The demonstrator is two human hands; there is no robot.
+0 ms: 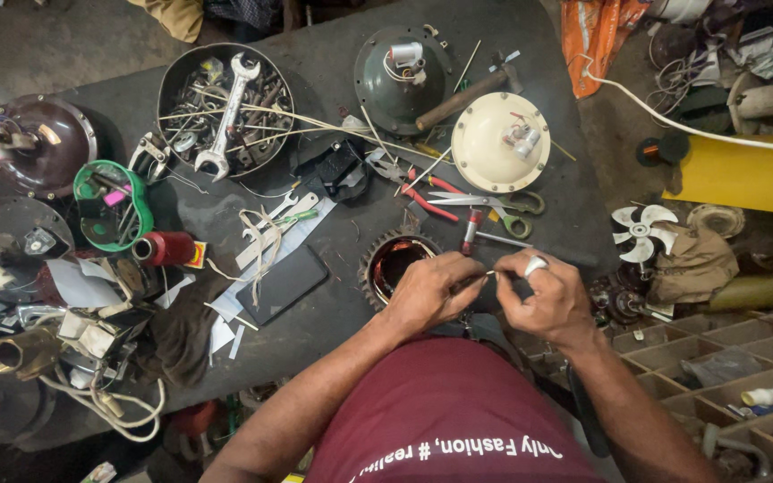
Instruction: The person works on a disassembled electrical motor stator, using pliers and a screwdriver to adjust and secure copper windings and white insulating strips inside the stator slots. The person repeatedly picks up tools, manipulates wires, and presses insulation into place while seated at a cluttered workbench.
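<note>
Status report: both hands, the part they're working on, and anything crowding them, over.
Left hand and right hand pinch a thin wire between them. Copper-wound stator sits beside left hand. Scissors and red-handled pliers lie just beyond.

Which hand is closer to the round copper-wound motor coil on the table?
Left. The left hand rests against the coil, touching its right side; the right hand is farther right, apart from it.

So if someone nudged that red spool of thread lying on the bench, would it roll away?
Probably a little: the red spool lies on its side and is round. It looks light, and the clutter of parts nearby would likely stop it soon.
</note>
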